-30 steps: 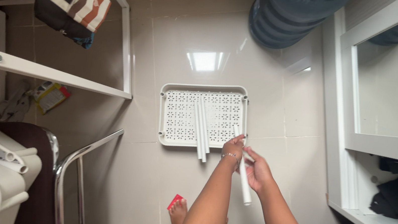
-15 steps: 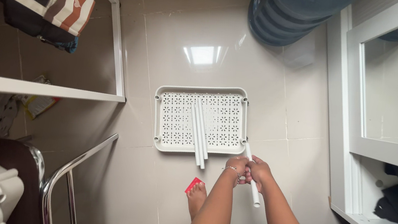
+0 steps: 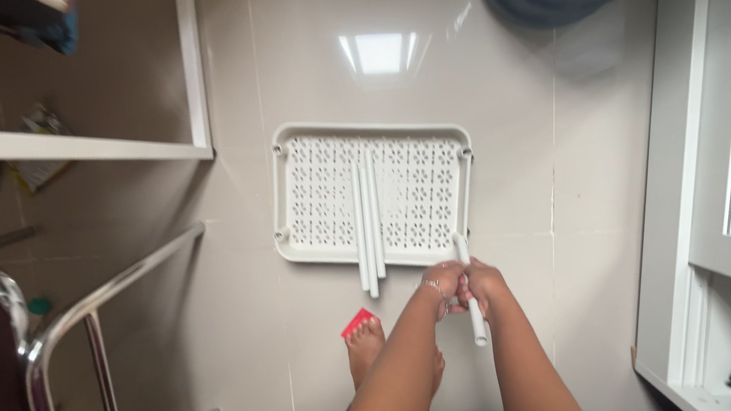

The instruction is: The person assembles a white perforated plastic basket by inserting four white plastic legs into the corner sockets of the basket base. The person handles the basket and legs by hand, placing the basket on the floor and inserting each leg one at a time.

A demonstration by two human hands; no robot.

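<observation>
On the tiled floor point(image 3: 521, 150) lies the white perforated tray point(image 3: 320, 195), and at its near right corner point(image 3: 452, 239) we hold a white tube point(image 3: 472, 295) with both hands, left hand point(image 3: 442, 280) and right hand point(image 3: 483, 283) closed around it. Two more tubes point(image 3: 367, 224) lie across the tray. For a good fit, we judge the tube must stand straight over the corner socket, and the push must be even, without twisting.
</observation>
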